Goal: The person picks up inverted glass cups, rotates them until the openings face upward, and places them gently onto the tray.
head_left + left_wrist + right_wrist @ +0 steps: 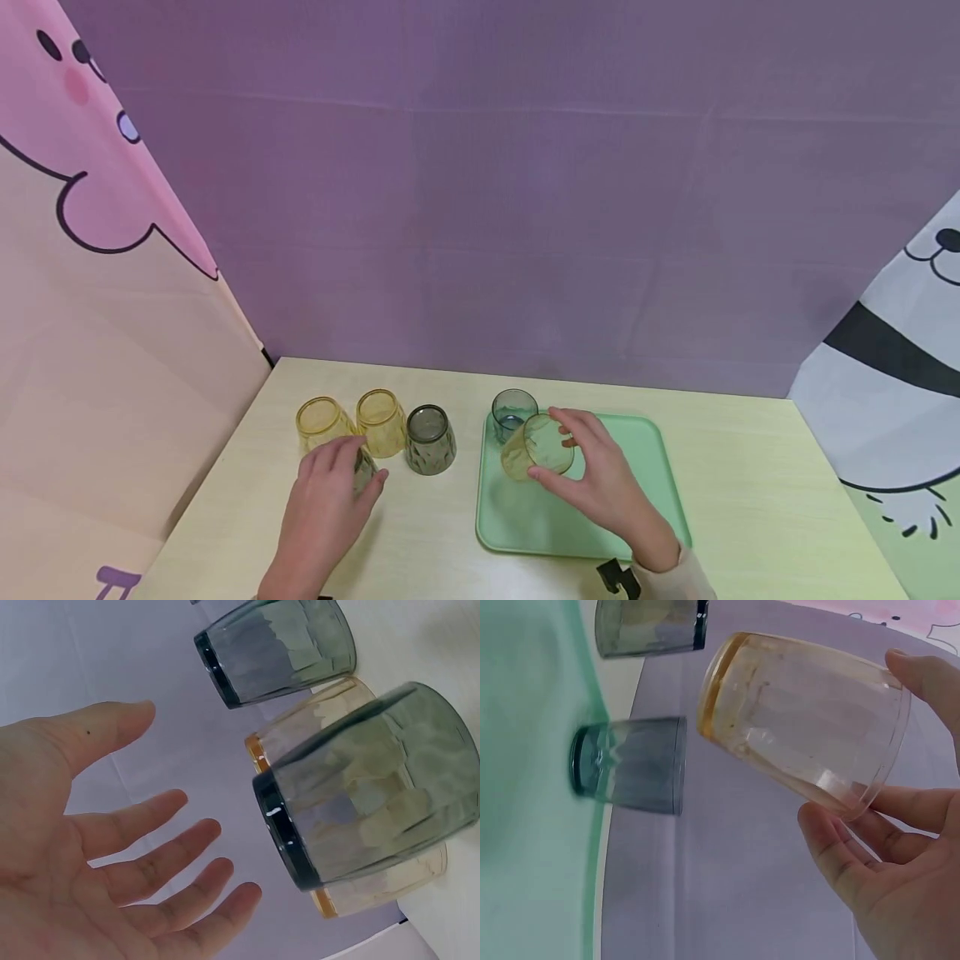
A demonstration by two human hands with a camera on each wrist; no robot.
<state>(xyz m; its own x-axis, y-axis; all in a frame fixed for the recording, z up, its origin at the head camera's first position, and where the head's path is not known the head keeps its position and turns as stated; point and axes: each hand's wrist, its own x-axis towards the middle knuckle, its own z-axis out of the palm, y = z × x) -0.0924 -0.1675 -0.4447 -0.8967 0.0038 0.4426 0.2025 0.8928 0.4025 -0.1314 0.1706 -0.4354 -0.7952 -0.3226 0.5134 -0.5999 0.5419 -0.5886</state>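
My right hand [603, 483] grips a yellow drinking glass [517, 454] by its rim, thumb on one side and fingers on the other. The glass hangs tilted above the green tray [555, 525], its mouth toward the palm in the right wrist view. An upright blue glass [634, 765] stands at the tray's back left corner. My left hand [322, 500] hovers beside an upside-down grey-green glass [367, 787]. Its fingers [169, 866] are spread and relaxed, apart from that glass in the left wrist view.
Behind the left hand, two upside-down yellow glasses [321, 417] stand close together at the table's left. Another upside-down grey-green glass [431, 442] stands between them and the tray. A purple curtain [525, 208] hangs behind the pale table [765, 500].
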